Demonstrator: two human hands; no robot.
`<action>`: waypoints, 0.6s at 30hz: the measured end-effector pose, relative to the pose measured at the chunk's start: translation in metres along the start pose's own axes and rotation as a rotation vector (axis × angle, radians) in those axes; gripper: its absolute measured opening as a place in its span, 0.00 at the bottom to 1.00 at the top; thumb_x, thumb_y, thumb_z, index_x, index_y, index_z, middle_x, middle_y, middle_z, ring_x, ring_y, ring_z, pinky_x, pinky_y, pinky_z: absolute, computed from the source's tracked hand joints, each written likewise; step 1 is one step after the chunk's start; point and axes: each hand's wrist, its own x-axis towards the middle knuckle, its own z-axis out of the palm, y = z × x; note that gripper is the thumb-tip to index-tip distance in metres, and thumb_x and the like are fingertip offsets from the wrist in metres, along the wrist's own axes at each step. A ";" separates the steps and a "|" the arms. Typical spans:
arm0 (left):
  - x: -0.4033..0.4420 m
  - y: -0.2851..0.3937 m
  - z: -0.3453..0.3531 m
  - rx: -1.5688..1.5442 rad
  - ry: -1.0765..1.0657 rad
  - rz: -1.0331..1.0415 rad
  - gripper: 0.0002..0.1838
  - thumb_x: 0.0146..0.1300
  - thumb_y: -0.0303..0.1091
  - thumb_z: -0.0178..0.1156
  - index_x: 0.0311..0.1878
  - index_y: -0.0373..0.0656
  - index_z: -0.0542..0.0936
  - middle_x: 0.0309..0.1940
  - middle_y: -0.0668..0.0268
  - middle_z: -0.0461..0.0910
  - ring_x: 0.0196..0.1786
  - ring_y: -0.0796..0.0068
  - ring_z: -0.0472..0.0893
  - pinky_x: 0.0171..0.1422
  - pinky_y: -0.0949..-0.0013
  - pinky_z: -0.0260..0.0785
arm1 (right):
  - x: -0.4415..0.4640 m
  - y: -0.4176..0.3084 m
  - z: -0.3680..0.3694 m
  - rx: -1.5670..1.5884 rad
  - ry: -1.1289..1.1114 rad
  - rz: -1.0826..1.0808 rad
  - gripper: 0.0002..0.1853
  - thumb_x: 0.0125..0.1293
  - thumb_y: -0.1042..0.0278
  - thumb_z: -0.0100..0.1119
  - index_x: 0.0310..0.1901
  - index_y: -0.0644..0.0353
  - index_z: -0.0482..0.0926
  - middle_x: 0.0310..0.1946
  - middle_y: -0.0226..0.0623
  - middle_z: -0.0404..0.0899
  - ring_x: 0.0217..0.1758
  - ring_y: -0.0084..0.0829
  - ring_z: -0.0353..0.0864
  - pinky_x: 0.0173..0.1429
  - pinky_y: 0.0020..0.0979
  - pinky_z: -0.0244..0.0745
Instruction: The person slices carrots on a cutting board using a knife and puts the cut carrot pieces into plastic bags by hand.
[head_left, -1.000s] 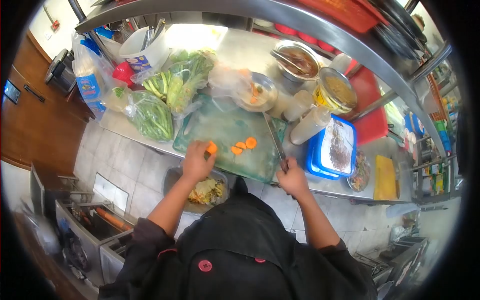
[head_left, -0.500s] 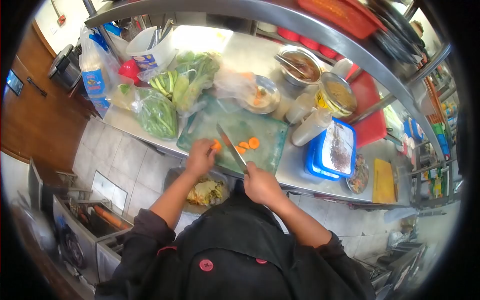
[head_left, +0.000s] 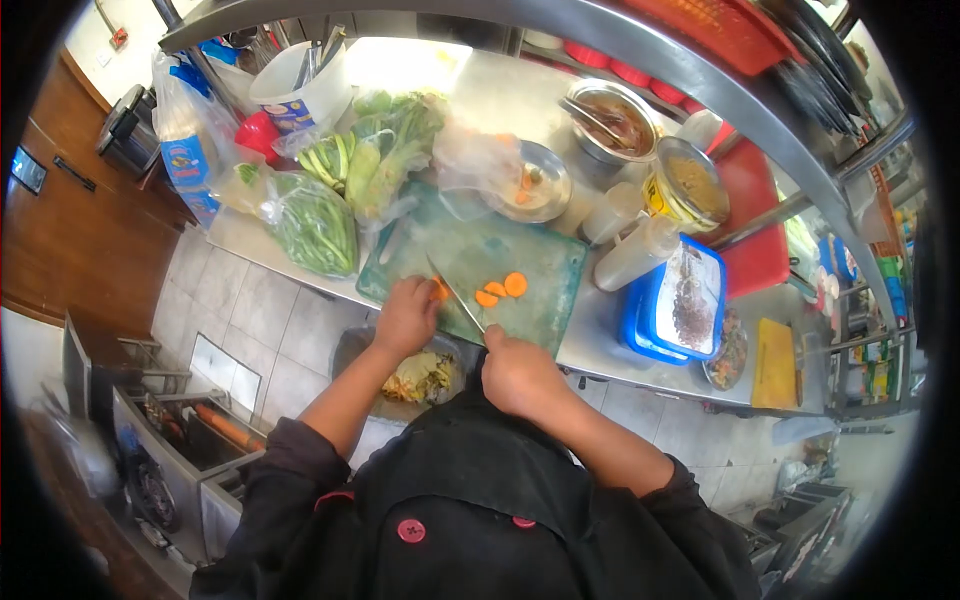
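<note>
Left hand point(head_left: 407, 317), in the head view, had its fingers closed on a carrot piece point(head_left: 440, 289) at the near left part of the green cutting board point(head_left: 475, 240). Clenched round the handle of a knife point(head_left: 457, 300), the right hand point(head_left: 522, 375) held the blade slanting beside that piece; whether they touched was hard to tell. Carrot slices point(head_left: 515, 284) lay right of the blade. Bagged greens point(head_left: 312, 228) lay left of the board, a metal plate point(head_left: 553, 202) at its far edge, and a blue tub point(head_left: 640, 312) to its right.
</note>
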 end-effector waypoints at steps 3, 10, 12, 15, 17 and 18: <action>-0.001 -0.003 0.004 0.054 0.002 0.029 0.19 0.57 0.27 0.63 0.53 0.39 0.75 0.49 0.54 0.75 0.51 0.48 0.75 0.55 0.53 0.72 | 0.000 -0.004 -0.005 0.017 -0.028 0.006 0.15 0.62 0.75 0.47 0.50 0.71 0.70 0.34 0.60 0.83 0.41 0.58 0.84 0.47 0.53 0.78; 0.002 0.004 -0.001 0.065 0.031 0.075 0.19 0.56 0.25 0.62 0.53 0.38 0.75 0.47 0.53 0.75 0.49 0.47 0.75 0.53 0.52 0.70 | 0.004 -0.007 -0.013 0.040 -0.096 0.021 0.14 0.63 0.75 0.46 0.48 0.71 0.70 0.34 0.60 0.83 0.41 0.59 0.84 0.47 0.54 0.77; 0.003 0.002 -0.001 0.061 0.024 0.079 0.19 0.56 0.24 0.62 0.53 0.38 0.75 0.46 0.53 0.75 0.48 0.47 0.74 0.52 0.52 0.70 | 0.008 -0.008 -0.013 0.048 -0.103 0.024 0.14 0.63 0.74 0.47 0.48 0.71 0.70 0.34 0.60 0.83 0.40 0.60 0.84 0.47 0.54 0.77; 0.002 -0.001 0.001 0.031 0.017 0.068 0.20 0.55 0.23 0.62 0.53 0.38 0.75 0.47 0.52 0.75 0.48 0.46 0.74 0.53 0.52 0.70 | 0.017 -0.006 -0.011 0.063 -0.115 0.030 0.13 0.63 0.74 0.47 0.47 0.72 0.70 0.33 0.61 0.83 0.40 0.60 0.84 0.47 0.54 0.77; 0.002 -0.002 0.001 0.018 0.024 0.074 0.20 0.54 0.22 0.62 0.53 0.37 0.75 0.47 0.51 0.75 0.49 0.46 0.74 0.54 0.51 0.70 | 0.028 -0.002 -0.004 0.069 -0.121 0.028 0.13 0.63 0.74 0.48 0.47 0.72 0.70 0.33 0.61 0.83 0.40 0.60 0.84 0.47 0.54 0.77; 0.003 -0.002 0.000 0.020 0.025 0.071 0.20 0.54 0.22 0.62 0.53 0.37 0.75 0.47 0.51 0.75 0.49 0.46 0.74 0.54 0.51 0.70 | 0.037 0.003 0.006 0.093 -0.105 0.028 0.13 0.62 0.74 0.48 0.47 0.71 0.70 0.34 0.61 0.83 0.41 0.60 0.84 0.48 0.55 0.76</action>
